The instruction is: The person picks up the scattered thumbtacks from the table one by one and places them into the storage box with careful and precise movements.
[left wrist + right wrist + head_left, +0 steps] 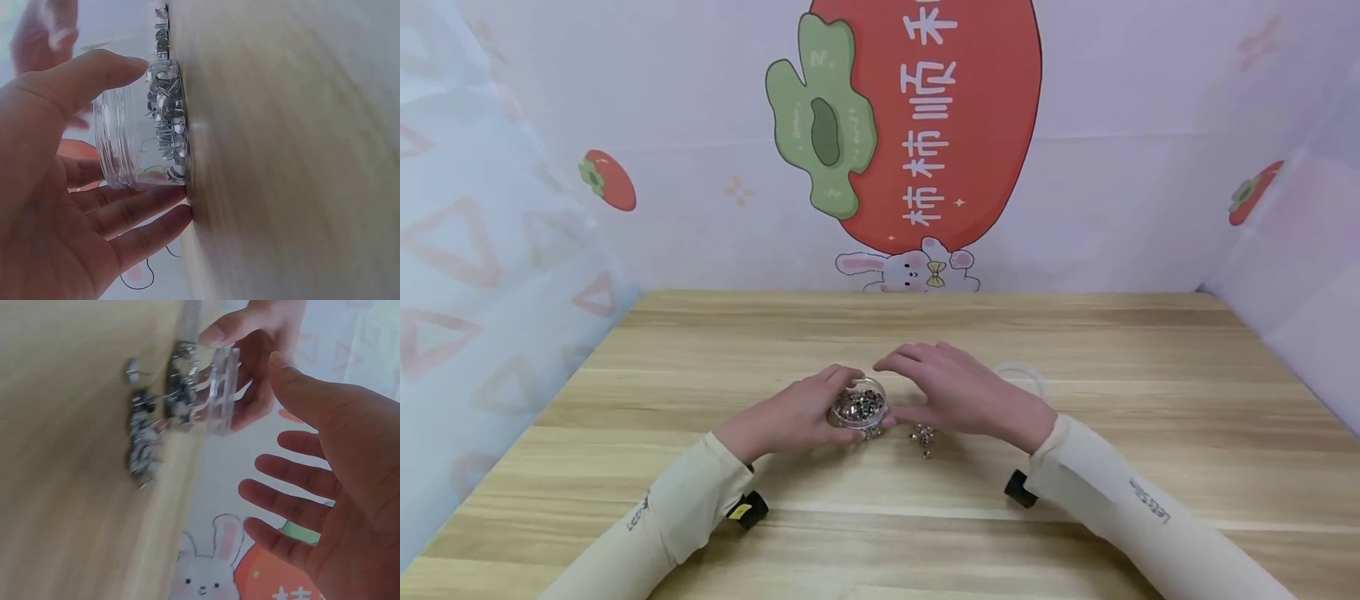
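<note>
A small clear jar (119, 144) with a threaded neck stands upright on the table, a layer of silver thumbtacks (167, 106) at its bottom. My left hand (808, 414) grips it from the side, thumb on the near wall and fingers round the far side. Just right of the jar, a loose pile of thumbtacks (144, 434) lies on the wood. My right hand (958, 392) hovers over that pile with its fingers spread and nothing in its grasp. In the head view its fingertips come close to the jar's rim.
Behind my right wrist lies a clear round lid (1022, 375), partly covered by the hand. The wooden table (880, 533) ends at a back wall printed with a persimmon (977, 125) and a rabbit. Patterned sheets rise at both sides.
</note>
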The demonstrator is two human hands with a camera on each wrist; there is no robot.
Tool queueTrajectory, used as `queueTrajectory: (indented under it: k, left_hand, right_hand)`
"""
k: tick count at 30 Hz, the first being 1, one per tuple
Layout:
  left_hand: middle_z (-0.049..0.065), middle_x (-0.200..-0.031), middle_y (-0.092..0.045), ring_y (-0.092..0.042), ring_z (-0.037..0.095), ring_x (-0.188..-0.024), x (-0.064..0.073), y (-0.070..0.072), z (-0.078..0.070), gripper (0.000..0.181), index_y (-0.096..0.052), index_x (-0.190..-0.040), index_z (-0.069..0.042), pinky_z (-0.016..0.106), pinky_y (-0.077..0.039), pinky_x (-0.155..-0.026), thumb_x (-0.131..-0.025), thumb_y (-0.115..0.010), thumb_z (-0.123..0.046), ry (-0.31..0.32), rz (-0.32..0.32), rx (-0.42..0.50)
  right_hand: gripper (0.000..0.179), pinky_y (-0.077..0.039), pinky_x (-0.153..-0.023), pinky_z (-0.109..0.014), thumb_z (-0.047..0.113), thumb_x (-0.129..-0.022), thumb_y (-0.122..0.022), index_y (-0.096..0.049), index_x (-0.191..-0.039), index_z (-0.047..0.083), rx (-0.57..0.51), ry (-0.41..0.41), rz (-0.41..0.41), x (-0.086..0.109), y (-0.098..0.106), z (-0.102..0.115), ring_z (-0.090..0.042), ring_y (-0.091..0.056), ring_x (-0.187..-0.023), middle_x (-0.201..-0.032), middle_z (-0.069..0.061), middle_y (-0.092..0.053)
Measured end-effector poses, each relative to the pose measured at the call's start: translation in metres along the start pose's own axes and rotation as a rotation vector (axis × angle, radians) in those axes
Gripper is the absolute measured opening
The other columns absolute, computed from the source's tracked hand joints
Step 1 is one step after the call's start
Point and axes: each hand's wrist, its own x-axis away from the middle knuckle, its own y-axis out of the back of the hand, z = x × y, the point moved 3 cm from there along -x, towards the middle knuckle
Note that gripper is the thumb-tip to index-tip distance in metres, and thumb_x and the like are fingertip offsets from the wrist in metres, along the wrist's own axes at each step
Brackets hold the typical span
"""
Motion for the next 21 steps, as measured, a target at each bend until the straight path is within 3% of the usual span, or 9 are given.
queueTrajectory:
  k: [5,10,14,21]
  left_hand:
    - [0.009,-0.131,-0.055,-0.059,0.026,-0.115,0.001,0.000,-0.001,0.073,-0.041,-0.140,-0.011,0.044,-0.050,-0.099,-0.082,-0.075,-0.039,0.013,-0.003,0.002]
    - [0.010,-0.133,-0.054,-0.058,0.027,-0.117,0.001,0.000,-0.001,0.074,-0.040,-0.141,-0.010,0.044,-0.049,-0.101,-0.082,-0.075,-0.040,0.025,0.003,0.012]
    - [0.010,-0.133,-0.054,-0.058,0.027,-0.117,0.002,0.000,-0.001,0.075,-0.040,-0.141,-0.010,0.044,-0.048,-0.101,-0.081,-0.075,-0.039,0.028,0.003,0.008]
    - [0.011,-0.134,-0.053,-0.058,0.028,-0.118,0.002,0.001,-0.002,0.076,-0.040,-0.142,-0.010,0.044,-0.048,-0.102,-0.081,-0.075,-0.039,0.018,-0.001,0.000]
  right_hand:
    - [0.056,-0.052,-0.096,-0.040,0.045,-0.083,-0.074,-0.060,-0.129,0.017,-0.039,-0.032,0.042,0.020,-0.003,-0.011,-0.018,-0.063,-0.108,-0.122,-0.001,-0.066]
    - [0.028,-0.055,-0.081,-0.033,0.031,-0.087,-0.072,-0.070,-0.110,0.016,-0.034,-0.001,0.049,0.029,-0.004,-0.015,-0.011,-0.065,-0.090,-0.104,0.003,-0.071]
    - [0.008,-0.051,-0.070,-0.024,0.018,-0.087,-0.071,-0.072,-0.095,0.017,0.001,0.028,0.073,0.029,-0.010,-0.017,-0.004,-0.056,-0.074,-0.087,0.008,-0.068]
    - [0.008,-0.049,-0.067,-0.019,0.009,-0.088,-0.069,-0.070,-0.084,0.017,-0.009,0.021,0.142,0.030,-0.023,-0.021,-0.001,-0.052,-0.070,-0.081,0.011,-0.064]
